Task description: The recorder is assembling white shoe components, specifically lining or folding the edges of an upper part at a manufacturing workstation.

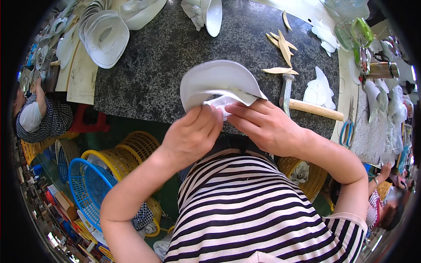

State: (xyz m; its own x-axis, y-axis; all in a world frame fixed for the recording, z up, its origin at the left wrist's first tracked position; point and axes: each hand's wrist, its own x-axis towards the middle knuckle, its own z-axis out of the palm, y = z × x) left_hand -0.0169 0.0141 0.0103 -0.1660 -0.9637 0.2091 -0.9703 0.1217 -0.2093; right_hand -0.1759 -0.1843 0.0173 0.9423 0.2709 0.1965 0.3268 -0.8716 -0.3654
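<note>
Close to my body, at the table's near edge, I hold a white, stiff curved piece (pixel 215 79) shaped like a visor or a shoe upper; which of them I cannot tell. My left hand (pixel 193 131) pinches its near-left edge between thumb and fingers. On the near-right edge my right hand (pixel 265 125) is closed too, its fingertips meeting the left ones across a narrow white strip (pixel 221 104). The strip is partly hidden under my fingers. Just right of the piece lies a hammer (pixel 315 108) with a wooden handle.
Beige pointed slips (pixel 283 46) and flat white cut pieces (pixel 319 91) lie on the dark speckled table (pixel 149 74). Scissors (pixel 346 133) with blue handles rest at the right. Nested white pieces (pixel 105 41) stand far left. Plastic baskets (pixel 90 186) crowd the floor; other people sit on both sides.
</note>
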